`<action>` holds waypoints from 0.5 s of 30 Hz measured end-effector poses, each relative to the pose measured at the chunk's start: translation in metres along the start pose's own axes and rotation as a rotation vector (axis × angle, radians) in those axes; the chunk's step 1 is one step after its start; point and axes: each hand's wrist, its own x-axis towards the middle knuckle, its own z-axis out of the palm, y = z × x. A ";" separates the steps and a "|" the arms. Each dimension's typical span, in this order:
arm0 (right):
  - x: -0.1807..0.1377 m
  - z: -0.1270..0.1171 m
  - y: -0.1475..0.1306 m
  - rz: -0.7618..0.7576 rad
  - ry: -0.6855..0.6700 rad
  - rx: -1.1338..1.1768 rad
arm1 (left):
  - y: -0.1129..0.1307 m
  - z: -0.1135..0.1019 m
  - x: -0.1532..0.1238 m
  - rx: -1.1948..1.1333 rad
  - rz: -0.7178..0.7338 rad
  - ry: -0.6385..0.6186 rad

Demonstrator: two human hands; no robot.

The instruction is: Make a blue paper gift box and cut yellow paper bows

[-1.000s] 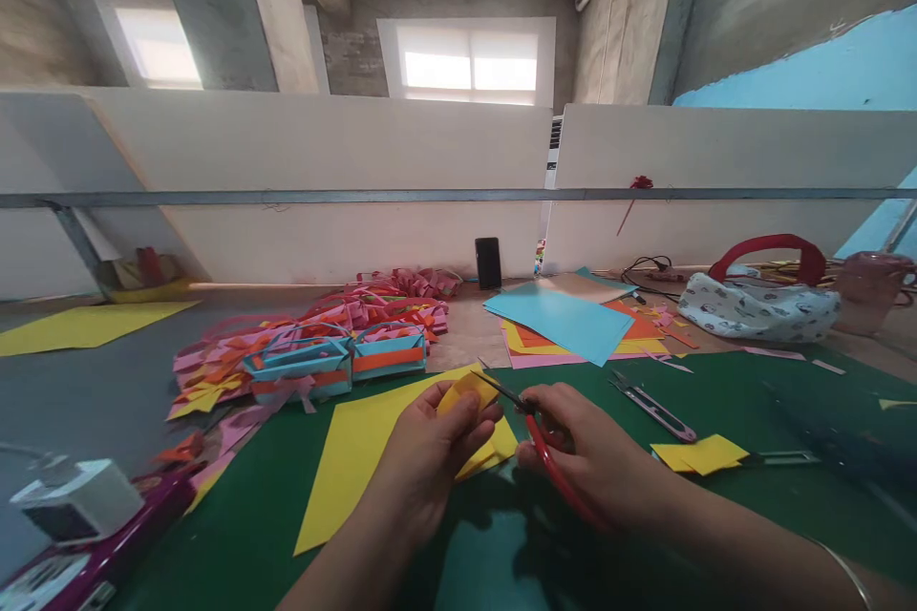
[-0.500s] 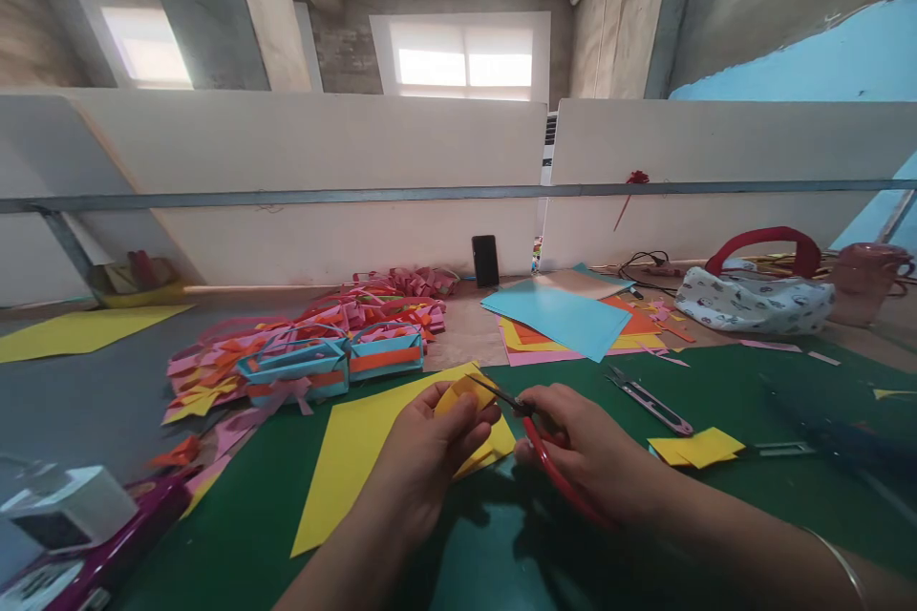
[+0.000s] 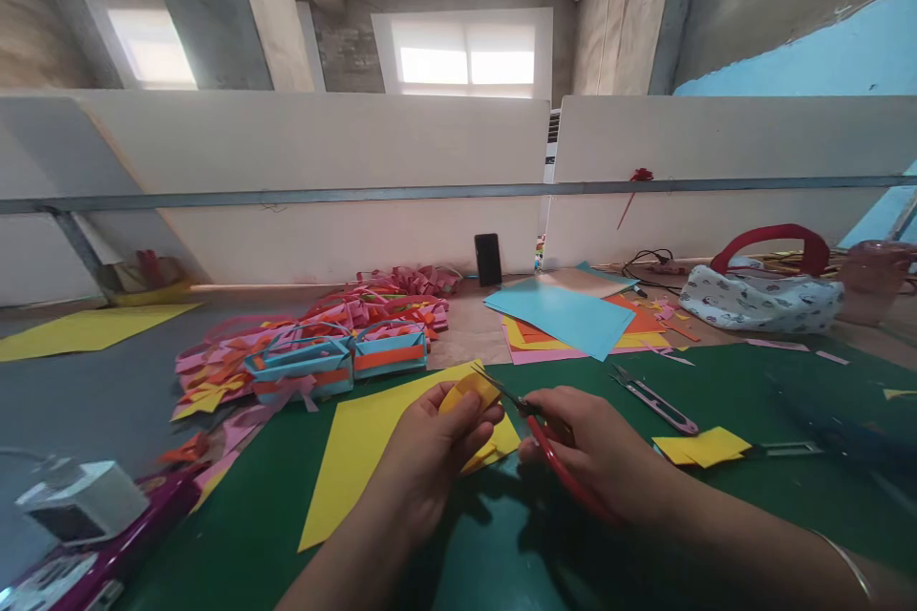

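Note:
My left hand [image 3: 422,449] pinches a small folded piece of yellow paper [image 3: 469,389] between thumb and fingers. Red-handled scissors [image 3: 559,466] are gripped in my right hand [image 3: 598,439], their pointed blades reaching left to the top edge of that piece. The blades look slightly parted; whether they touch the paper I cannot tell. Under my left hand lies a large yellow sheet [image 3: 344,458], with smaller yellow pieces [image 3: 498,444] partly hidden behind my fingers. Thread snips [image 3: 655,404] rest to the right, beyond my right hand.
A green cutting mat [image 3: 244,516] covers the near table. Blue paper baskets [image 3: 308,370] stand by a heap of pink and orange strips [image 3: 401,305]. Coloured sheets [image 3: 565,310], a phone [image 3: 488,260] and a fabric basket [image 3: 759,298] sit farther back. Yellow squares [image 3: 702,447] lie right.
The scissor blades have shifted slightly against the edge of the yellow piece and look more parted. Both hands keep nearly the same pose. The whole view has moved a little.

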 end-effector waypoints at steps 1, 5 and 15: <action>0.000 0.000 0.000 -0.003 0.003 -0.011 | 0.000 0.000 0.000 0.001 -0.004 0.007; 0.001 0.000 0.002 -0.013 0.014 -0.037 | 0.001 0.001 -0.002 0.006 -0.014 0.027; 0.005 -0.015 0.013 0.015 0.131 -0.031 | 0.002 0.004 -0.006 0.032 -0.028 0.066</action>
